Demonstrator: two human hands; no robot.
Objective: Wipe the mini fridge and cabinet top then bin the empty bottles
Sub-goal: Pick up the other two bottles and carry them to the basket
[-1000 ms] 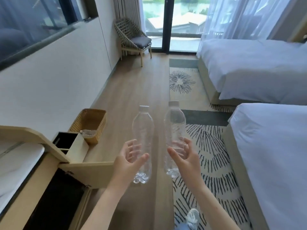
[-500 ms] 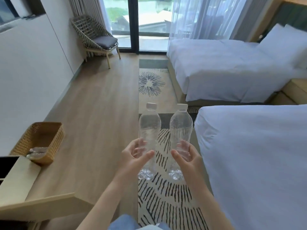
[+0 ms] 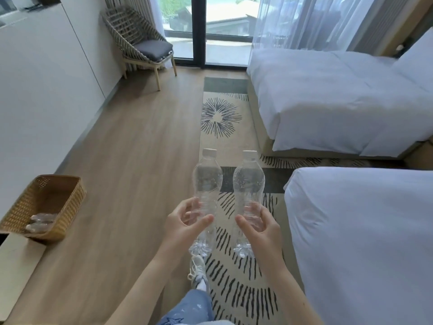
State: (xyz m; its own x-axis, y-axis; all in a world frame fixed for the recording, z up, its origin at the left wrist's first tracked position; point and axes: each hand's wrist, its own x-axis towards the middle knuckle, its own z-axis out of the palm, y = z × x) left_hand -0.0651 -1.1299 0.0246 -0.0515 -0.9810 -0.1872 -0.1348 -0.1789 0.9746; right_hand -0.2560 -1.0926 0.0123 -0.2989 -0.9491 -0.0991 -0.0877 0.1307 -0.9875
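Carrying empties, wicker basket [image 3: 44,207] off to the left on the floor.
Risk: thin clear plastic in a light grip, so one could slip or buckle on the walk. Left hand [image 3: 185,221] curls loosely around left bottle [image 3: 206,184]; right hand [image 3: 260,227] does the same on right bottle [image 3: 249,184]. Both upright, capped, held low.

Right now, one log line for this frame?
left hand: holds bottle | right hand: holds bottle | both upright, capped | wicker basket: on floor, left
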